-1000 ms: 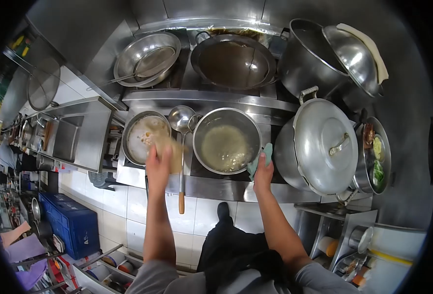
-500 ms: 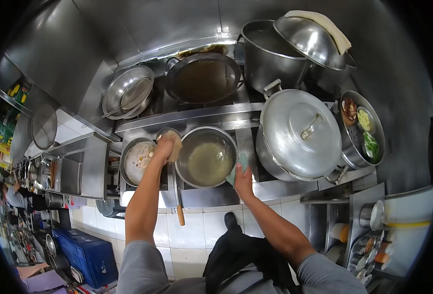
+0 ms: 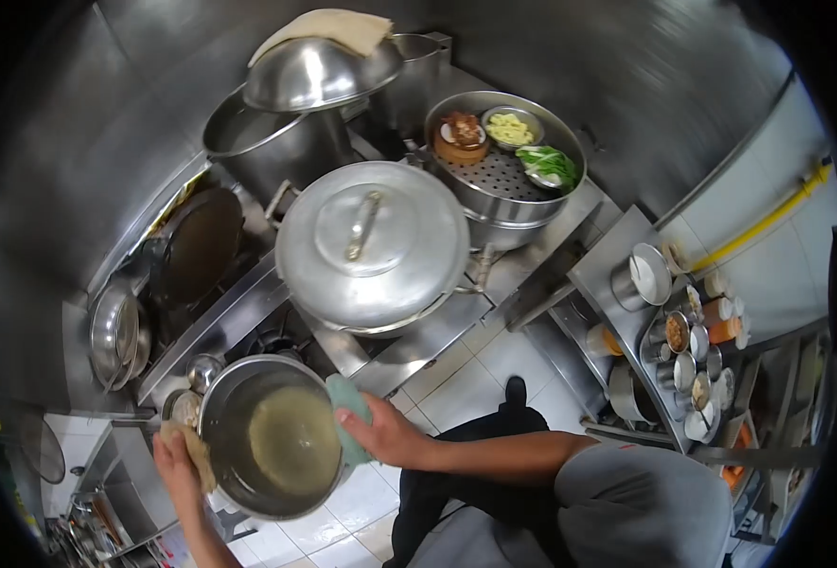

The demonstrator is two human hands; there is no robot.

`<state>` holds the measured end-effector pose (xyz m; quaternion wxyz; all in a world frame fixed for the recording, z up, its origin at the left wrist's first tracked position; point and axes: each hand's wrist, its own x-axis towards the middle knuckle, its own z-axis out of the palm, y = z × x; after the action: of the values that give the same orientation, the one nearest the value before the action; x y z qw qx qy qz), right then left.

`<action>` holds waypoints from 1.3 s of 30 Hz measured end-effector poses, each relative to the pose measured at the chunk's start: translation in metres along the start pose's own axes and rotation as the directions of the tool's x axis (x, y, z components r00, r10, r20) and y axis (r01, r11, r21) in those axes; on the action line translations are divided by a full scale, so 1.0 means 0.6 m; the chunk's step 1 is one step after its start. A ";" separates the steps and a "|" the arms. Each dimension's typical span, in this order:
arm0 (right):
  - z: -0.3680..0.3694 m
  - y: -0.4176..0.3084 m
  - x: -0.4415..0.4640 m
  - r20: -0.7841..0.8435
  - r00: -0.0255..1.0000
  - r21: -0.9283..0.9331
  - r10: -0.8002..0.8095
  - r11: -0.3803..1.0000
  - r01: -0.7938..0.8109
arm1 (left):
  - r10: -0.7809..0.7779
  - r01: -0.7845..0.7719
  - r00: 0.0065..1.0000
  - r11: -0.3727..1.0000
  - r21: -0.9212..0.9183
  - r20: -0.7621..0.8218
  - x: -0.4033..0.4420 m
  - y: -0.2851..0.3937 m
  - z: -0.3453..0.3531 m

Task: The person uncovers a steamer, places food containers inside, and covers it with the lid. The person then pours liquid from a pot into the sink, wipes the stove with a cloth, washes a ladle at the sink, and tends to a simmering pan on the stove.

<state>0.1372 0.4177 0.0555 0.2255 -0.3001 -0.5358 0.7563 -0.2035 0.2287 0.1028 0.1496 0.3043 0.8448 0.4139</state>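
A deep metal pot (image 3: 234, 473) of pale yellowish liquid hangs between both hands at the stove's front edge, its near part over the floor. My left hand (image 3: 180, 464) presses a beige cloth (image 3: 197, 456) against the pot's left side. On the right side, my right hand (image 3: 380, 431) grips the rim through a green cloth (image 3: 347, 417), thumb on top. The pot's handles are hidden under the cloths. Behind it, a burner (image 3: 281, 343) shows. A ladle bowl (image 3: 204, 369) and part of a smaller pot (image 3: 184, 405) lie beyond its left rim.
A large lidded pot (image 3: 371, 246) stands behind on the stove. Right of it, a steamer (image 3: 494, 180) holds bowls of food. A tall pot (image 3: 281, 151) and a dark wok (image 3: 201, 246) are further back. Shelves (image 3: 617, 312) with seasoning containers stand at right.
The view has turned right. My left hand has moved from above the ladle to the pot's left side with the beige cloth. The pot has come off its burner towards me.
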 end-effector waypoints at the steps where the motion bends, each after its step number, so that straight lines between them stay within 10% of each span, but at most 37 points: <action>1: -0.021 -0.028 -0.020 -0.006 1.000 0.010 -0.009 1.000 0.009 | 0.015 -0.015 0.999 1.000 0.000 -0.032 -0.035 0.068 0.013; 16: -0.527 -0.316 -0.166 0.161 0.979 0.105 -0.126 0.988 0.110 | -0.113 0.135 0.990 0.908 -0.396 0.080 -0.194 0.515 0.348; 24: -0.726 -0.309 -0.147 -0.128 0.990 0.295 -0.065 0.950 0.100 | -0.113 0.176 0.969 0.941 -0.289 0.220 -0.130 0.654 0.549; 39: -0.877 -0.307 -0.028 -0.095 0.977 0.540 0.190 0.835 -0.110 | -0.327 0.396 0.860 0.912 -0.110 0.392 -0.012 0.737 0.700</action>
<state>0.5191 0.8216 0.1041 0.2779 -0.3208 -0.2627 0.8665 0.1865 0.6884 0.1954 0.4069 0.1960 0.8017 0.3915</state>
